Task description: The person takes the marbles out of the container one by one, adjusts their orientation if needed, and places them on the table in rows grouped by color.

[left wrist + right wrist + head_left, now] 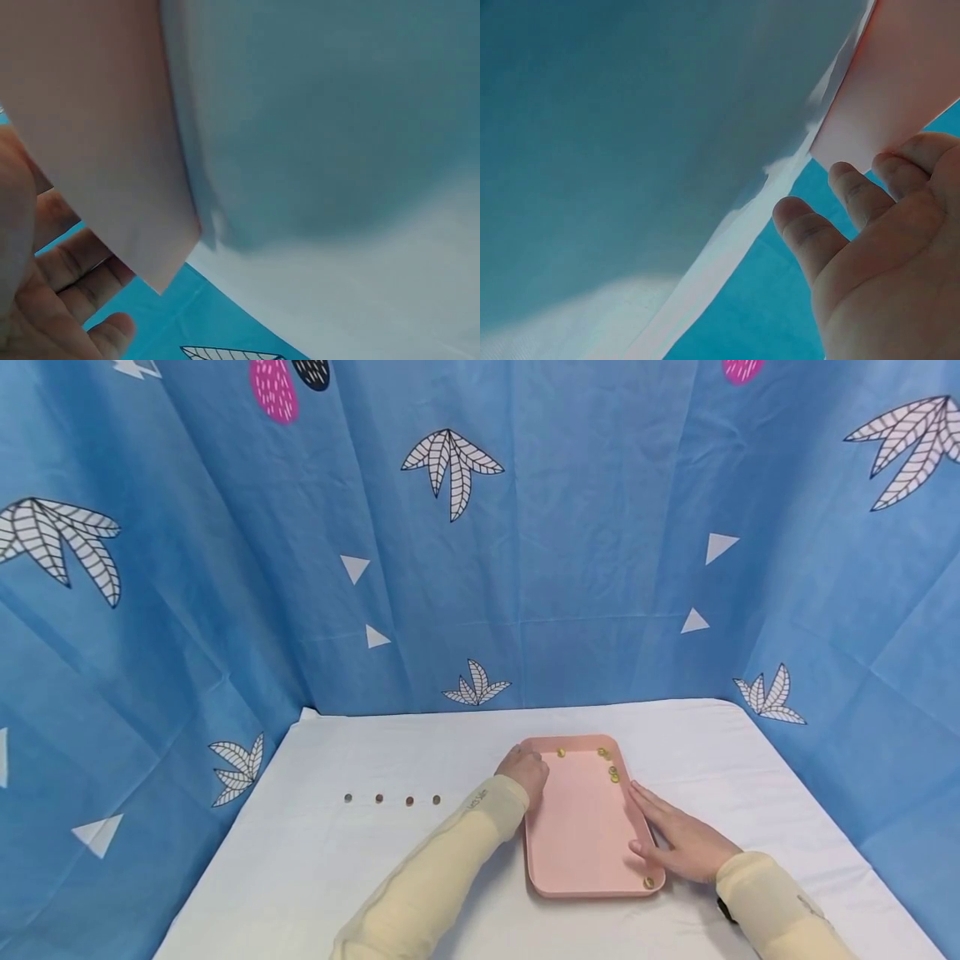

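A shallow pink tray (581,827) lies on the white table. At its upper left corner my left hand (525,770) reaches over the rim with bent fingers; its thumb side is inside the tray. What its fingertips hold, if anything, I cannot tell. The left wrist view shows bent fingers (79,281) partly behind the tray wall (142,180). My right hand (686,839) rests at the right rim, fingers extended along it and thumb over the inside. Several small shiny yellow-green pieces lie in the tray, including one piece (561,752) near the far wall and another (648,882) in the near right corner.
Left of the tray, several small dark round pieces stand in a row on the table, from a grey piece (348,797) to another (437,799) near my left sleeve (450,852). A blue patterned curtain (585,568) encloses the table's back and sides.
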`<action>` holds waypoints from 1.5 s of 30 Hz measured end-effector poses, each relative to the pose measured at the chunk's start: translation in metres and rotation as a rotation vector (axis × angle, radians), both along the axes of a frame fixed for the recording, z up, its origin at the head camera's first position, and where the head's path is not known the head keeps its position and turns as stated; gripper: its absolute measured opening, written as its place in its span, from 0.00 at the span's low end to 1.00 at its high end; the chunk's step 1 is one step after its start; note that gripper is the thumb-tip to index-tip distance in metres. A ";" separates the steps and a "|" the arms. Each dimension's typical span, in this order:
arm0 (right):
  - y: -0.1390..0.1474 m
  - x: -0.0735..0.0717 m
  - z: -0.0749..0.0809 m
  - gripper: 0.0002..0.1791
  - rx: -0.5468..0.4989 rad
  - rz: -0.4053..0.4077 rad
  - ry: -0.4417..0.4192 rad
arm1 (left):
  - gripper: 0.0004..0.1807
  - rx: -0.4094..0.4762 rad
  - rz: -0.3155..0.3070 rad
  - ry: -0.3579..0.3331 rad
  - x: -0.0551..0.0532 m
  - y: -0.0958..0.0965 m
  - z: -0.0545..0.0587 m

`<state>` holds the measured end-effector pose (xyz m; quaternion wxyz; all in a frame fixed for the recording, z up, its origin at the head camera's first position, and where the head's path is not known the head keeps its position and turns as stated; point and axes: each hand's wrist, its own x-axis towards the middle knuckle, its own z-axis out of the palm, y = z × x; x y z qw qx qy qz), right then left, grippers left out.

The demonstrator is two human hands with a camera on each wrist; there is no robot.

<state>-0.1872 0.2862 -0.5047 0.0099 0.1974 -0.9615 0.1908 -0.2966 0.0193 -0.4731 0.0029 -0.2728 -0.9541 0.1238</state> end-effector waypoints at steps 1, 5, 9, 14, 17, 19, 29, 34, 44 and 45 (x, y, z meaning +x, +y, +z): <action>0.000 0.000 0.000 0.47 0.000 0.001 0.000 | 0.11 -0.008 -0.001 -0.003 0.000 0.000 -0.001; 0.000 0.001 -0.001 0.47 -0.002 0.001 -0.004 | 0.12 -0.004 0.002 -0.014 -0.001 -0.002 -0.003; 0.000 0.001 -0.001 0.47 -0.005 0.001 -0.008 | 0.13 0.016 0.010 -0.029 -0.002 -0.003 -0.003; 0.001 0.000 0.000 0.47 -0.004 -0.002 -0.018 | 0.15 0.017 0.017 -0.049 -0.002 -0.004 -0.002; 0.001 0.000 0.000 0.47 -0.006 -0.004 -0.020 | 0.16 0.012 0.024 -0.058 -0.003 -0.004 -0.002; 0.000 0.000 0.001 0.47 -0.010 -0.002 -0.020 | 0.16 0.010 0.035 -0.063 -0.003 -0.004 -0.002; -0.001 0.002 0.002 0.47 -0.012 -0.003 -0.026 | 0.17 0.017 0.064 -0.055 -0.008 -0.003 -0.008; -0.001 0.003 0.001 0.47 -0.009 -0.007 -0.017 | 0.18 0.016 0.070 -0.041 -0.010 -0.001 -0.011; -0.001 0.003 0.000 0.47 -0.001 -0.020 -0.030 | 0.15 0.024 0.075 -0.094 -0.005 -0.003 -0.010; -0.001 0.002 0.000 0.47 -0.001 -0.019 -0.030 | 0.15 0.033 0.077 -0.110 -0.005 -0.003 -0.009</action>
